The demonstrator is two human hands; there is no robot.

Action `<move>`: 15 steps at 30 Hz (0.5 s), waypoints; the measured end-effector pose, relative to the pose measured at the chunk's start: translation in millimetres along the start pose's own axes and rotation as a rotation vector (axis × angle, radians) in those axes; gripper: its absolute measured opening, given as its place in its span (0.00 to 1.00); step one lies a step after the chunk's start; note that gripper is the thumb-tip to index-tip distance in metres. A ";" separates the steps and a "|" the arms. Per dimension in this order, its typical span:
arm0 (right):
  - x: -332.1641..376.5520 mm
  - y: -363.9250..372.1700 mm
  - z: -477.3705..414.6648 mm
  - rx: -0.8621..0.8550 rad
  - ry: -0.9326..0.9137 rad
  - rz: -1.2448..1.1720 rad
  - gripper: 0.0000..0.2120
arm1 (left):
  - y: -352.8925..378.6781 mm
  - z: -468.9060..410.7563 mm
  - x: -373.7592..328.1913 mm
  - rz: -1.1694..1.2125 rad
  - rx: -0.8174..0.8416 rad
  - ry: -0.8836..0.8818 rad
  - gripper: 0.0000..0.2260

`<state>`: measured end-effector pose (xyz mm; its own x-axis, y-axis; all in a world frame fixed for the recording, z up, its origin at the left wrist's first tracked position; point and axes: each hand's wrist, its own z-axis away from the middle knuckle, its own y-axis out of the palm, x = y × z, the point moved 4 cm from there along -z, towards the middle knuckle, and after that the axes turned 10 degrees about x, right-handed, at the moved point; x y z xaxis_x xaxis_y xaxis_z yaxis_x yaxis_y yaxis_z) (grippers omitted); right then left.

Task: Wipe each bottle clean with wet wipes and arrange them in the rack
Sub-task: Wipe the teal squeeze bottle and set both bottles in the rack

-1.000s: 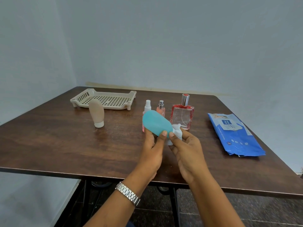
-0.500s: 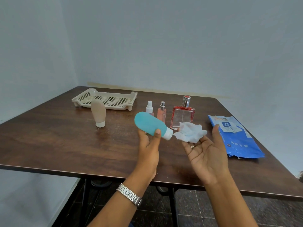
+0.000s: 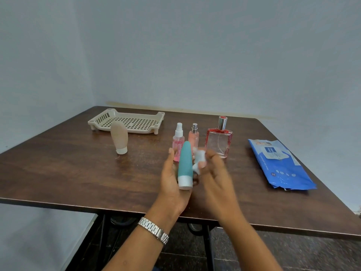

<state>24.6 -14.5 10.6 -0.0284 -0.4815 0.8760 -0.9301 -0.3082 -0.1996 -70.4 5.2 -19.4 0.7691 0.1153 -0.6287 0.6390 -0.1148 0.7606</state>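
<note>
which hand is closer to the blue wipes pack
Right. The right hand, holding the wet wipe, is left of the wipes pack with bare table between them. The left hand, gripping the teal bottle, lies farther left, beyond the right hand.

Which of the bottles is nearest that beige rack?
The beige squeeze bottle, standing on its white cap just in front of the rack. It alone stands that far left.

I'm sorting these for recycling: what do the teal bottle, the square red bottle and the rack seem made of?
The teal bottle: likely soft plastic or silicone, matte and opaque, no glare. The square red bottle: probably glass, glossy with see-through walls; its sprayer looks like shiny metal. The rack: beige moulded plastic, dull, with a perforated floor.
</note>
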 end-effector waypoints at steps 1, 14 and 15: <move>0.6 11.4 2.6 0.070 -0.033 0.117 0.12 | 0.0 -0.2 -0.2 0.000 0.012 0.001 0.21; 7.5 28.9 -35.3 0.224 -0.001 0.709 0.21 | 9.2 3.1 2.7 0.067 0.090 -0.050 0.32; 7.4 25.5 -39.5 0.231 0.022 0.688 0.21 | 7.9 2.5 2.8 0.052 0.085 -0.052 0.33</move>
<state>-13.8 6.5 29.4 -0.5893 -0.6128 0.5266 -0.5977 -0.1079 -0.7944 -63.2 2.1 -15.5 0.7993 0.0557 -0.5983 0.5958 -0.2023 0.7772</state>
